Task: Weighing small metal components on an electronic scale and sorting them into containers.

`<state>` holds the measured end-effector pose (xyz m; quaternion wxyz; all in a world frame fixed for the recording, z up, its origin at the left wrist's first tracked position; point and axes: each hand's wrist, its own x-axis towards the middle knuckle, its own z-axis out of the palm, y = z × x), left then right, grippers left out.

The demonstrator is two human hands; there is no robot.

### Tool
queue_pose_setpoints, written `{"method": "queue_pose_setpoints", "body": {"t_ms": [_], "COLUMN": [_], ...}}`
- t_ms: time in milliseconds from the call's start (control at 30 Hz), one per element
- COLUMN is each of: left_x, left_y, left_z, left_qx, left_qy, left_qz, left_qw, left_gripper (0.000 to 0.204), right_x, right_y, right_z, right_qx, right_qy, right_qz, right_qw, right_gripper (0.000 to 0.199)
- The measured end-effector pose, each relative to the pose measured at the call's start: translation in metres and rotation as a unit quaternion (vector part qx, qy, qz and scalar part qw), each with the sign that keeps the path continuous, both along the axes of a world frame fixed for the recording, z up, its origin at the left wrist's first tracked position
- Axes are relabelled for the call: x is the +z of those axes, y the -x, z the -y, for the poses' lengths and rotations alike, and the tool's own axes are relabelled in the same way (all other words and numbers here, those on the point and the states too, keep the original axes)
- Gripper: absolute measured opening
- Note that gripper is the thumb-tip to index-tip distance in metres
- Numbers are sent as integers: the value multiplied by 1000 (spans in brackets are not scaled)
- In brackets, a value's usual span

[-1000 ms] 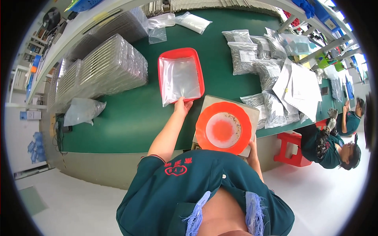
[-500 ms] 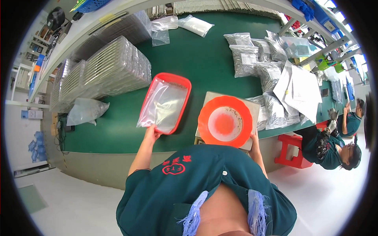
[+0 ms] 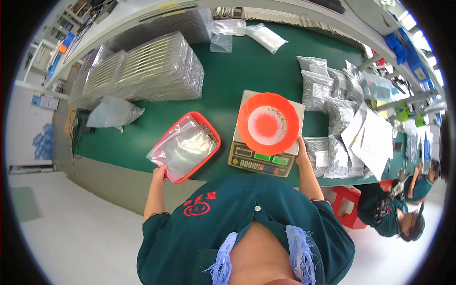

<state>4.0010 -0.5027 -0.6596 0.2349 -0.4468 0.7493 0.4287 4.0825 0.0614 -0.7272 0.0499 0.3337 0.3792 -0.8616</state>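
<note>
My left hand (image 3: 160, 174) is closed on the near left corner of a red plastic tray (image 3: 216, 148), beside the edge of a clear plastic bag (image 3: 183, 149). The bag lies over the tray, and small dark pieces show along the tray's far right side. At the right side of a weighing scale (image 3: 260, 166) my right hand (image 3: 301, 151) grips its edge, with the fingertips partly hidden. An orange scalloped bowl (image 3: 245, 124) sits on the scale's platform. Several small pieces lie along the bowl's inner right side. The scale's keypad and lit green display face me.
Wrapped stacks of trays (image 3: 156, 71) stand at the left, with a clear bag (image 3: 115, 113) before them. Filled bags (image 3: 316, 92) and paper sheets (image 3: 368, 137) cover the right side. A person (image 3: 387, 209) sits beyond, near a red stool (image 3: 346, 209).
The red tray has moved nearer to me and turned, its near end swinging left, with my left hand on it. The scale and bowl sit farther from my body, exposing the keypad.
</note>
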Motion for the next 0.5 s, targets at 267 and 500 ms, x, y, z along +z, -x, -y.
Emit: {"method": "queue_pose_setpoints", "body": {"t_ms": [267, 500], "left_x": [-10, -35], "left_y": [7, 16], "left_z": [8, 31], "left_qx": [-111, -193], "left_qy": [82, 147], "left_qz": [-28, -89], "left_qw": [990, 966], "left_gripper": [23, 31], "right_x": [-3, 3], "right_y": [82, 86], "right_z": [-11, -3], "right_qx": [92, 79], "right_qy": [1, -14], "right_qz": [23, -8], "right_qw": [996, 997], "right_gripper": [59, 58]}}
